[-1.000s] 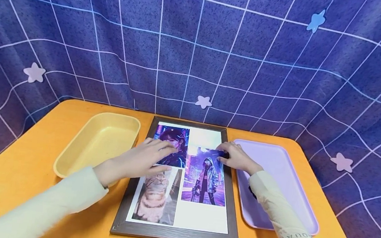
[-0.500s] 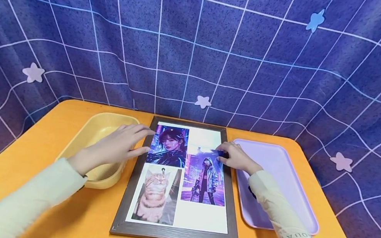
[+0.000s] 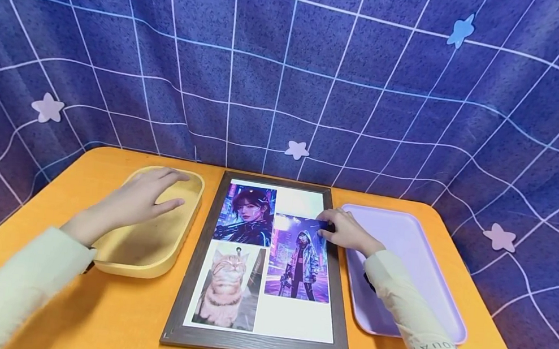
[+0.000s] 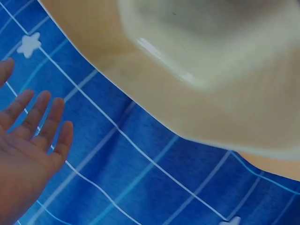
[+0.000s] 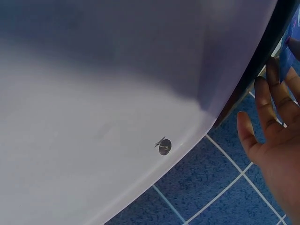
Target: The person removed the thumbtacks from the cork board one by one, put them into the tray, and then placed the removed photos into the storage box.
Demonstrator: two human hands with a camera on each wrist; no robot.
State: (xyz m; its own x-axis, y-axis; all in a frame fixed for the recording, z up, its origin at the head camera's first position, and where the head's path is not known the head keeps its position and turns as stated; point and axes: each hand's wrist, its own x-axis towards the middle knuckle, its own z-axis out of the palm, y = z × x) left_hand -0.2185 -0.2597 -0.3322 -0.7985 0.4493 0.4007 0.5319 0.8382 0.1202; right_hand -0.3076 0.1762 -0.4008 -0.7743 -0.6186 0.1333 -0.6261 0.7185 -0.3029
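"One flat orange table [image 3: 130, 326], and what is on it?"

"In the centre, a dark rectangular frame [image 3: 256, 343], white inside; to the right, a flat lilac tray [image 3: 418, 268]; to the left, a deep yellow basin [image 3: 146, 271]."

"And you?"

"My left hand [image 3: 136, 196] is wide, near the basin. My right hand [image 3: 348, 231] pinches the upper corner of the glossy purple hooded-figure print [image 3: 301, 256], in the frame. Inside the tray lies one small silvery pin [image 5: 164, 147]."

Curtained-off tabletop nook: blue gridded cloth [image 3: 256, 78] hangs behind orange table [image 3: 125, 326] and along both sides, star shapes [image 3: 297, 149] dotted over it. Cloth fills background; whether home, shop or studio, cannot tell.
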